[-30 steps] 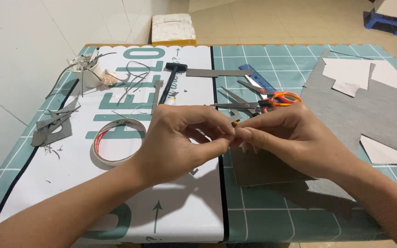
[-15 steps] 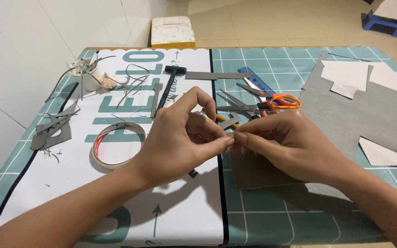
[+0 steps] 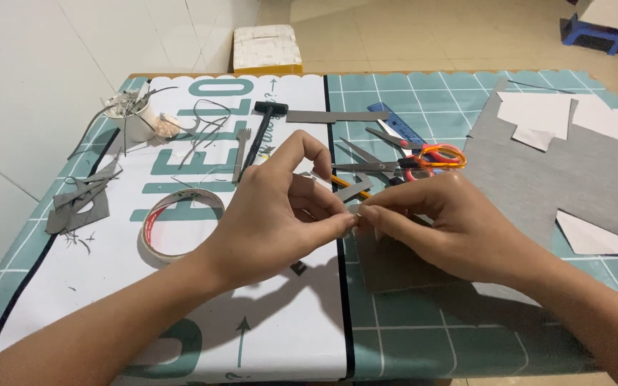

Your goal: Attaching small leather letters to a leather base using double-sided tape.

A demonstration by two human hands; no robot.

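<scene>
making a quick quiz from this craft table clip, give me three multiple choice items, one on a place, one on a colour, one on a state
1. Where does the roll of tape lie?
A. left of the left hand
B. on the grey sheet
C. on the floor

2. What colour are the scissors' handles?
A. blue
B. orange
C. black

3. How do the hands meet the small grey piece?
A. both pinch it
B. only the right hand touches it
C. neither touches it

Key: 1 A, the roll lies on the white mat beside that hand; 2 B, the loops show orange; 3 A, fingertips of both hands close on it.
</scene>
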